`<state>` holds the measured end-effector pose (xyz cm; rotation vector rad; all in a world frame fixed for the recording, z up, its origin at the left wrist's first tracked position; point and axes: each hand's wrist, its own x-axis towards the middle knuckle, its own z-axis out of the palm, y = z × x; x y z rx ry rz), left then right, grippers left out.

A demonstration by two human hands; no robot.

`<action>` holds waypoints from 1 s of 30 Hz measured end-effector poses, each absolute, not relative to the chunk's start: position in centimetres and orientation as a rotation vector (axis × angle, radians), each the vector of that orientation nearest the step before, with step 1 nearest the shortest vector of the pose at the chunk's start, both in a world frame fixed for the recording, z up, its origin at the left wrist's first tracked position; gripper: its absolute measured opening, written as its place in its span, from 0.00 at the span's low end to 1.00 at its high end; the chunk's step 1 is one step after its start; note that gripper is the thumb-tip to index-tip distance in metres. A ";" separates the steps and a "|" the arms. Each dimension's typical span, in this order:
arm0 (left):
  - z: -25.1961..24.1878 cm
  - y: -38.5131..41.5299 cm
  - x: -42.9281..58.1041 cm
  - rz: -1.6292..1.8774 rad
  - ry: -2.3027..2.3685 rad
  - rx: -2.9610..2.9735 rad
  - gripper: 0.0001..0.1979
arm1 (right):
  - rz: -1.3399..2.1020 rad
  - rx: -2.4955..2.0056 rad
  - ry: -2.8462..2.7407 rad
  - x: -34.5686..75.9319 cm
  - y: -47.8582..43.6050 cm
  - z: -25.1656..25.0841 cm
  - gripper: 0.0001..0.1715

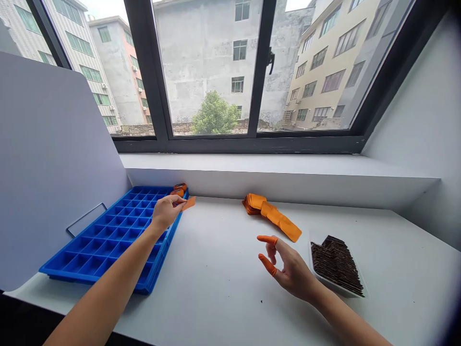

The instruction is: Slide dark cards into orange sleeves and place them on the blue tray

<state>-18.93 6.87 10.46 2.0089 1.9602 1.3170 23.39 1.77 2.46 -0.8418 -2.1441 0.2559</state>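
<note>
My left hand [166, 210] hovers over the right edge of a blue compartment tray [108, 235], its fingers pinched on a small flat orange piece [188, 203]. Two orange-brown wrapped items [179, 189] sit in the tray's far right corner. My right hand [288, 269] is raised above the white table, fingers apart and holding nothing, with orange finger cots on its thumb and forefinger. A pile of flat orange pieces [271, 214] lies on the table beyond my right hand. A white dish of dark brown square pieces [336, 263] stands just right of that hand.
A grey partition board [50, 158] stands along the left, behind the tray. A white window ledge [273, 173] runs across the back under a dark-framed window. A white wall closes the right side. The table's front edge is near me.
</note>
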 end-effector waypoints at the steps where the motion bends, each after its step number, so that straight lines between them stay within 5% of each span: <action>1: 10.7 8.1 -20.5 1.312 1.987 2.014 0.11 | 0.260 -0.841 -2.146 23.4 1.7 2.5 0.20; 10: 8.1 15.5 -27.6 1.345 2.116 2.014 0.09 | 0.285 -0.841 -2.148 24.1 1.8 2.8 0.18; 30: 5.9 16.1 -28.7 1.260 2.099 2.466 0.18 | 0.259 -0.773 -2.276 23.7 1.2 2.8 0.19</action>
